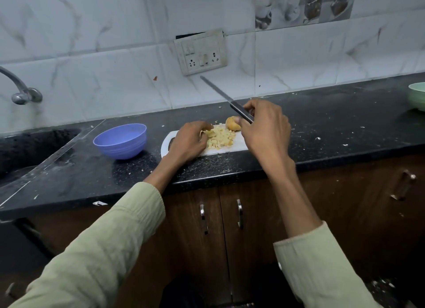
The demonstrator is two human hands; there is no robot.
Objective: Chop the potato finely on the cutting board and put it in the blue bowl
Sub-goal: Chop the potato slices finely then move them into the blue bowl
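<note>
A white cutting board (236, 145) lies on the black counter. A pile of finely chopped potato (220, 138) sits on it, with an uncut potato chunk (232, 123) at its far edge. My left hand (189, 141) rests on the board's left part, fingers curled at the edge of the chopped pile. My right hand (264, 128) grips the handle of a knife (220, 94), whose blade points up and to the left, lifted off the board. The blue bowl (120, 140) stands on the counter left of the board; no potato shows inside it.
A dark sink (27, 151) with a tap (20, 89) lies at the far left. A green bowl (417, 96) stands at the right edge. Potato scraps are scattered over the counter (333, 133). Cabinet doors with handles run below the counter's front edge.
</note>
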